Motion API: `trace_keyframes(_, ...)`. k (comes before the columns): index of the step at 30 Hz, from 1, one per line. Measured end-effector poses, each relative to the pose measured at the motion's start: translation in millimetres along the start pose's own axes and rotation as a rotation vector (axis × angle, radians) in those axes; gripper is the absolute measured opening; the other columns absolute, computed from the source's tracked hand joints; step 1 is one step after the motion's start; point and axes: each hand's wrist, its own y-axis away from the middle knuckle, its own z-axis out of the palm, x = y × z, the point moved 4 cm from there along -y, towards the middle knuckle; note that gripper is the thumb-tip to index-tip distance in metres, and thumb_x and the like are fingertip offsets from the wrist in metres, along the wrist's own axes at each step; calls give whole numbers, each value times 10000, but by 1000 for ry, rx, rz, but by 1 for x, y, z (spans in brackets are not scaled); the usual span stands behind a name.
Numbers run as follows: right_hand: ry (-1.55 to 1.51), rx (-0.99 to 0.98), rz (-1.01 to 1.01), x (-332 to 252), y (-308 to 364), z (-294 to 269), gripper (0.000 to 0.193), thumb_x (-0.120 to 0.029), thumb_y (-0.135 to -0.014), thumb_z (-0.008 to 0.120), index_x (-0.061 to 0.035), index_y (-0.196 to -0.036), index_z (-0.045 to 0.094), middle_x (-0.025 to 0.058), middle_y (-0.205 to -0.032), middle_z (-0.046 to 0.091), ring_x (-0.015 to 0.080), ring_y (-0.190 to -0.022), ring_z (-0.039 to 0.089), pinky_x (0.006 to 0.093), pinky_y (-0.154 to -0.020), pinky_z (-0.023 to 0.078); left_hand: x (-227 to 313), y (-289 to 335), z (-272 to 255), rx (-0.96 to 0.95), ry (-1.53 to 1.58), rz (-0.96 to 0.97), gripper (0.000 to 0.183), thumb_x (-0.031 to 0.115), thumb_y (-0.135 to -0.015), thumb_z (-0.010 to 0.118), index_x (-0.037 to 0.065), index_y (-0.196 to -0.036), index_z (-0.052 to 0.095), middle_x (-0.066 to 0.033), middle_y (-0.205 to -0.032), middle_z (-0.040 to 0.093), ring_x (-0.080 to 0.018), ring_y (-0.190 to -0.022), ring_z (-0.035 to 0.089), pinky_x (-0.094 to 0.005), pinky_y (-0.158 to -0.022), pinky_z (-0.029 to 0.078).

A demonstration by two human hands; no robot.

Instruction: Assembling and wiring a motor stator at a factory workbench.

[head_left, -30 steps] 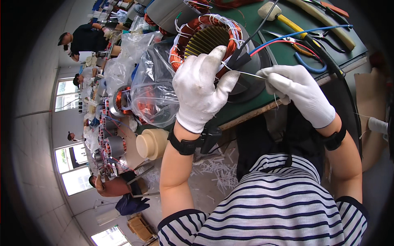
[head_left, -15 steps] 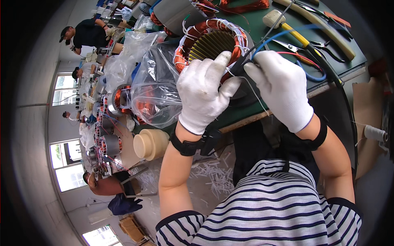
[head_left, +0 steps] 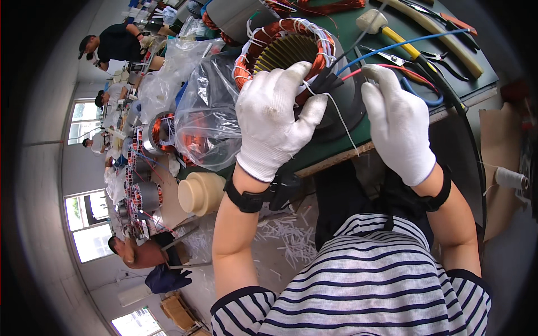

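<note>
A motor stator [head_left: 283, 47] with copper windings, white lacing and yellow slot liners stands on the green bench. My left hand [head_left: 274, 120], in a white glove, lies against its near rim. Its thumb and forefinger close on the black-sleeved leads [head_left: 325, 81] where they leave the winding. A white tie cord [head_left: 343, 120] hangs from that spot. From the sleeves, a blue lead [head_left: 400, 43] and a red lead [head_left: 358, 70] run rightward. My right hand [head_left: 397, 126], also gloved, hovers just beside the red lead, fingers slightly bent and apart, holding nothing visible.
A mallet [head_left: 372, 21], scissors [head_left: 395, 57], pliers [head_left: 448, 66] and a wooden handle [head_left: 443, 36] lie at the far right. Clear plastic bags [head_left: 208, 112] crowd the stator's left. A cream stepped cylinder [head_left: 200, 193] sits lower left. Co-workers [head_left: 117, 45] are beyond.
My right hand has let go of the leads and moved slightly right and down, its fingers parting. The blue lead has straightened out and the red one shows. My left hand keeps its grip.
</note>
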Motion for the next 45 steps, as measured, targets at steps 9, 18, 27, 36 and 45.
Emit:
trace_keyframes(9, 254, 235, -360, -14, -4, 24, 361, -51, -699, 655, -71, -1049, 570, 108, -1065, 543, 240, -650, 616, 314, -532, 504, 6, -4, 0, -20, -69, -90, 356, 185, -682, 691, 38, -994, 602, -102, -828, 625, -287, -768, 593, -397, -714, 465)
trace_keyframes(18, 303, 327, -377, -30, -8, 35, 429, -61, -674, 654, -62, -1097, 580, 145, -1144, 507, 285, -845, 597, 328, -591, 524, 5, -10, -1, -33, 90, -54, 494, 173, -707, 675, 31, -1161, 546, -144, -970, 655, -317, -803, 651, -396, -711, 519)
trace_keyframes(27, -404, 580, -13, -41, -2, 30, 364, 124, -807, 468, 36, -1148, 559, 165, -1241, 478, 244, -1105, 506, 318, -934, 431, 3, -16, 1, -191, 190, -82, 660, 168, -771, 599, 66, -1378, 361, -217, -1015, 649, -398, -853, 640, -443, -718, 529)
trace_keyframes(36, -150, 456, 38, -10, 18, 37, 219, 32, -767, 618, -23, -976, 587, 168, -937, 585, 344, -899, 582, 387, -793, 481, 6, -17, 1, -251, 191, -235, 656, 92, -749, 652, 61, -1354, 400, -242, -987, 663, -339, -906, 680, -389, -788, 552)
trace_keyframes(45, -96, 387, -175, -8, 13, 34, 217, -33, -785, 650, -66, -996, 608, 127, -718, 595, 311, -645, 581, 376, -598, 474, 8, -18, -2, -221, 127, -187, 665, 120, -763, 645, 82, -1373, 383, -220, -995, 667, -363, -890, 673, -401, -777, 540)
